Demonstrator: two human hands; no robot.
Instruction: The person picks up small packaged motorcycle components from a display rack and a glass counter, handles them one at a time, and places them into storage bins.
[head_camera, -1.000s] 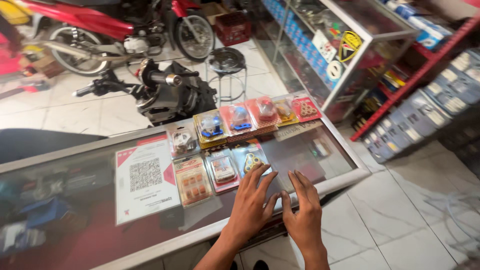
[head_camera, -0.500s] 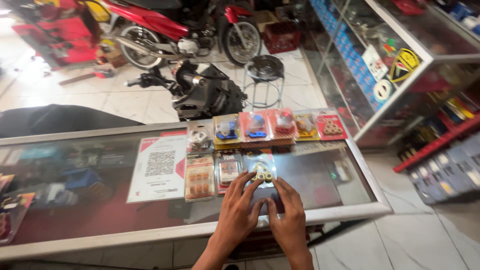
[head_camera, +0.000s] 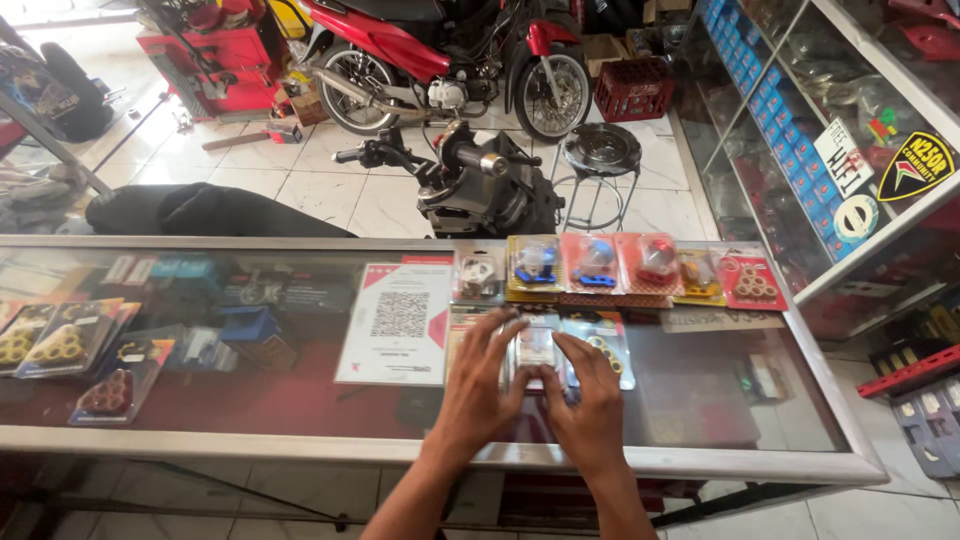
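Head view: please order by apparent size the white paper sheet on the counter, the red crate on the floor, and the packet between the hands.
1. White paper sheet
2. Red crate, though it lies farther away
3. Packet, partly covered by fingers

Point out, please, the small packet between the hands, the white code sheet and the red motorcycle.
Small packet (head_camera: 536, 346), head view: its clear front.
White code sheet (head_camera: 398, 322), head view: its middle.
Red motorcycle (head_camera: 385, 40), head view: its red side panel.

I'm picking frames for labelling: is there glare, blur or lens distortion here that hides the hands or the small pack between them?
Head view: daylight, sharp overall; the glass counter shows soft reflections but no hard glare; wide-lens bending curves its edges. Left hand, right hand and the blister pack are only slightly soft, and the fingers cover the pack's sides.
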